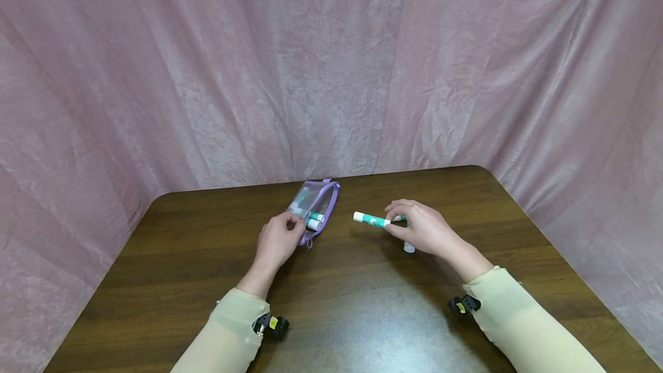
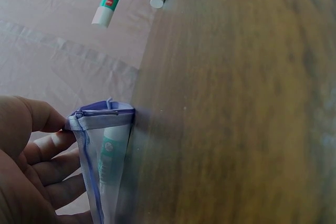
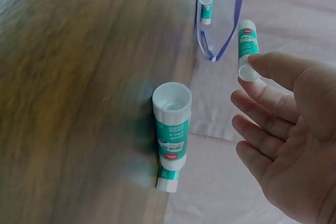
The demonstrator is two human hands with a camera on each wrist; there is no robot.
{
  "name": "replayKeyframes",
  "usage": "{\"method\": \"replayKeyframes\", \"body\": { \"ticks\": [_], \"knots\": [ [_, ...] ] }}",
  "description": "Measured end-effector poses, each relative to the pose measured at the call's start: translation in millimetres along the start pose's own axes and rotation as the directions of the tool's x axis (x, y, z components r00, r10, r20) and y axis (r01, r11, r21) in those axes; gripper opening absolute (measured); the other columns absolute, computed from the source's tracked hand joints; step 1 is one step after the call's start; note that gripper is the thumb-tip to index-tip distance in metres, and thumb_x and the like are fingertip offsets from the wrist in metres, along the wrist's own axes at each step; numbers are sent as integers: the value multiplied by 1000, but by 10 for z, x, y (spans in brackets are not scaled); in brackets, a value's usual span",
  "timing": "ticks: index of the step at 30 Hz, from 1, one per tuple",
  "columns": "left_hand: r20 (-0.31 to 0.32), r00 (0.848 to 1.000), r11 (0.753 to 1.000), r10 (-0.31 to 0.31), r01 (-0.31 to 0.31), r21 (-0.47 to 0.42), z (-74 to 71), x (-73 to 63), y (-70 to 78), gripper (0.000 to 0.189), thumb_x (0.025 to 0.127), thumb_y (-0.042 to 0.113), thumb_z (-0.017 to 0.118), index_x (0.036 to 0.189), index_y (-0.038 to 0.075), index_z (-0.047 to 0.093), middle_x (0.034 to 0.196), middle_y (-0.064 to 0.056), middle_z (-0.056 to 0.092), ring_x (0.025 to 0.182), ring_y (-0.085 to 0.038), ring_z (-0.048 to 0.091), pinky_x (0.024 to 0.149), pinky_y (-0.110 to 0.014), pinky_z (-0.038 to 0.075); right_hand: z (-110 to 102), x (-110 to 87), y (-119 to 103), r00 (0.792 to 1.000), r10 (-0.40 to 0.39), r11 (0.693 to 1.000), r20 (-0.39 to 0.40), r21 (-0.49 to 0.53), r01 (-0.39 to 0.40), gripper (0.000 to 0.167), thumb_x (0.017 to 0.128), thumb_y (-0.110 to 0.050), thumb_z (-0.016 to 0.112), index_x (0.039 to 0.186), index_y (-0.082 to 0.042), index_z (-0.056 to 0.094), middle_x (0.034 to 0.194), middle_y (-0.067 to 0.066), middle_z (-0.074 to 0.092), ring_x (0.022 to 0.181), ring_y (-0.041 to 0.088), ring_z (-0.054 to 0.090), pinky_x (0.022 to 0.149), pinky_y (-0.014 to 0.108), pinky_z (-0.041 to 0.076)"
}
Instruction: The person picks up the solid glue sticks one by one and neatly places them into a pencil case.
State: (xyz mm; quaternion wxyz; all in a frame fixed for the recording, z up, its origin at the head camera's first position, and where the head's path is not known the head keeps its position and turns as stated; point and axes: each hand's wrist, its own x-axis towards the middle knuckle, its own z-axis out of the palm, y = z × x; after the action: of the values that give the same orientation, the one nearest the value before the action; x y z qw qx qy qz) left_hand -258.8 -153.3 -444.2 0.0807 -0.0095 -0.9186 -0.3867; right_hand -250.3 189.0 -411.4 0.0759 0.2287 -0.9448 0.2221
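Right grip (image 1: 422, 229): pinched one end of a glue stick (image 1: 374, 220) between thumb and finger.
Pinched stick: a smooth cylinder, white-ended and teal-labelled, tilted above the bench (image 1: 181, 258), apart from the pouch.
Left grip (image 1: 277, 240): pinched the pouch's edge.
Pouch (image 2: 105, 123): sheer mesh, purple-trimmed, its zipped mouth gaping, near the bench's far edge.
Sticks inside (image 1: 313, 224): rounded tubes with white ends.
Loose sticks (image 3: 172, 124): two cylinders, between pouch and right edge; the nearer one showed a hollow-looking end.
Bench: dark wood grain, rounded far corners.
Curtain (image 1: 331, 73): crinkled pink, velvety, beyond the far edge.
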Motion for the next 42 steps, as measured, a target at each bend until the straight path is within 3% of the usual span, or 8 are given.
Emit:
{"method": "replayKeyframes", "body": {
  "ticks": [11,21,31,42],
  "knots": [
    [-2,1000,1000,-1,1,1,6,6,-6,14,100,23,71,96,12,79,117,-9,80,85,-27,63,71,-40,47,11,122,-78,999,14,1000,-35,-14,-15,5,101,-26,80,97,-22,78,132,3,76,124,29,70,90,52,58],
    [10,1000,1000,-6,6,-4,9,3,-9,15,102,24,71,98,11,79,112,-8,79,80,-25,61,69,-39,45,24,248,-180,999,-16,999,-52,-36,14,9,99,-26,81,98,-17,79,128,4,77,110,24,73,85,48,59],
    [8,1000,1000,-7,7,-5,6,-2,-14,15,101,24,71,97,12,79,110,-8,79,80,-25,61,69,-39,45,82,383,-264,1000,1,999,-23,-49,-2,9,100,-26,80,100,-17,80,127,1,77,119,27,72,89,49,59],
    [10,1000,1000,-12,12,4,-11,-4,5,15,101,24,71,97,13,78,110,-8,79,83,-27,63,73,-41,47,160,550,-325,999,33,998,14,-60,-33,12,101,-29,79,102,-17,81,127,0,76,114,24,73,86,48,59]
  ]
}}
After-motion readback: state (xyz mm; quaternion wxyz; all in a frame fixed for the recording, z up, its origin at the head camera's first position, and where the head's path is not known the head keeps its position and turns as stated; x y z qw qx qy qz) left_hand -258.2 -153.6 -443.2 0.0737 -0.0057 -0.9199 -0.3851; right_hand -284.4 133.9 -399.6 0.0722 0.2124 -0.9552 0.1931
